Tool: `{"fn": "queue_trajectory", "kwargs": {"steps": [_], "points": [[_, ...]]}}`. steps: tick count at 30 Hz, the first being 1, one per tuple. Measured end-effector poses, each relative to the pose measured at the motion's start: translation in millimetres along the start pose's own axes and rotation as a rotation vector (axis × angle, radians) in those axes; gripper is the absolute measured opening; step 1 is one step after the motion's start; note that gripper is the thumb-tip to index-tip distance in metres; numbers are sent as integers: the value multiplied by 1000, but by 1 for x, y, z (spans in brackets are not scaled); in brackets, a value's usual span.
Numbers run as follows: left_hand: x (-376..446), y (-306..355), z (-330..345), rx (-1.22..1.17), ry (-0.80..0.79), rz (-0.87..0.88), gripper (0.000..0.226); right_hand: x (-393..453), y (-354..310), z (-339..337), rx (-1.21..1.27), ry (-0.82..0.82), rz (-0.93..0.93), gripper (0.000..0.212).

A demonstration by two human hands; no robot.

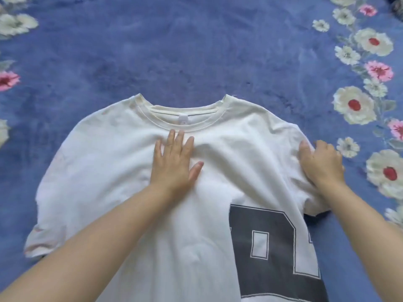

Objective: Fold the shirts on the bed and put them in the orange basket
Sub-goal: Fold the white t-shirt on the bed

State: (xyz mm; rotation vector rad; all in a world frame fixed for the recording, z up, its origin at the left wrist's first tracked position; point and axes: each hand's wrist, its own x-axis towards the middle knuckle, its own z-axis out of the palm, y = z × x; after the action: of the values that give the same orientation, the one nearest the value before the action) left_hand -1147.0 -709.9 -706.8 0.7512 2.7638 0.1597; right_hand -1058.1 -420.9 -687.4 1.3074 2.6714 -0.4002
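A white cotton T-shirt with a dark grey block print (135, 192) lies spread face up on the blue floral bed cover (196, 51). The left hand (173, 162) presses flat below the collar, fingers straight and spread. The right hand (321, 164) grips the shirt's right sleeve edge, fingers curled on the fabric.

Running off the bottom edge: the white shirt (122, 171) and its dark printed block (272, 258). Lying hidden: fingertips of the right hand (320, 162).
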Motion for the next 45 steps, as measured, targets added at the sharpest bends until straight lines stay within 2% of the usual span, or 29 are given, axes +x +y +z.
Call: {"fn": "queue_trajectory", "kwargs": {"steps": [1, 2, 5, 7, 10, 12, 14, 15, 17, 18, 19, 21, 22, 24, 26, 28, 30, 32, 33, 36, 38, 40, 41, 45], "points": [[0, -1, 10, 21, -5, 19, 96, 3, 9, -1, -12, -45, -26, 73], [1, -4, 19, 33, 10, 41, 93, 5, 16, -5, 16, -109, -37, 70], [3, -9, 34, 59, 106, 100, 75, 7, 28, -15, 312, -379, -50, 40], [4, -11, 39, 60, 118, 104, 73, 9, 35, -28, 530, -393, -22, 19], [0, -11, 41, 42, 150, 106, 74, 19, 41, -54, 824, -384, 41, 26], [0, -7, 40, 38, 153, 97, 73, 24, 39, -71, 781, -452, 47, 28], [0, -1, 37, 75, 111, 63, 80, 32, 40, -75, 484, -394, 28, 27], [0, -2, 37, 112, 81, 47, 81, 36, 38, -74, 300, -288, 1, 22], [1, -2, 34, 142, 2, 16, 85, 45, 38, -68, 59, 28, -46, 7], [2, 0, 34, 154, -22, 8, 86, 48, 41, -64, 22, 123, -60, 20], [3, 3, 32, 180, -34, -1, 82, 46, 43, -59, 29, 152, -57, 31], [4, 10, 30, 244, -66, -37, 70, 36, 53, -46, 157, 134, 16, 45], [3, 13, 28, 242, -25, -23, 66, 28, 60, -38, 249, 108, 95, 51], [-3, 20, 27, 180, 205, 187, 56, 8, 75, -22, 470, 10, 241, 55], [-11, 28, 33, 94, 356, 390, 49, -12, 86, -11, 707, -160, 315, 48], [-20, 43, 37, -85, 338, 405, 40, -29, 88, -5, 947, -293, 338, 36], [-27, 57, 44, -121, 262, 368, 45, -38, 84, 1, 1053, -376, 294, 23], [-31, 59, 52, -16, 172, 346, 52, -41, 75, 5, 1035, -329, 279, 16], [-32, 58, 53, 29, 146, 337, 54, -42, 72, 6, 1014, -254, 264, 19], [-32, 59, 52, 22, 165, 334, 59, -42, 82, -6, 718, 156, 69, 31], [-35, 60, 50, -19, 168, 343, 60, -48, 92, -13, 576, 301, 24, 32], [-38, 62, 49, -53, 141, 340, 65, -53, 107, -3, 546, 284, 119, 4], [-40, 63, 49, -36, 112, 325, 70, -55, 113, 5, 514, 240, 198, 13], [-45, 67, 53, 82, -56, 277, 82, -52, 123, 13, 492, 129, 311, 40]]}}
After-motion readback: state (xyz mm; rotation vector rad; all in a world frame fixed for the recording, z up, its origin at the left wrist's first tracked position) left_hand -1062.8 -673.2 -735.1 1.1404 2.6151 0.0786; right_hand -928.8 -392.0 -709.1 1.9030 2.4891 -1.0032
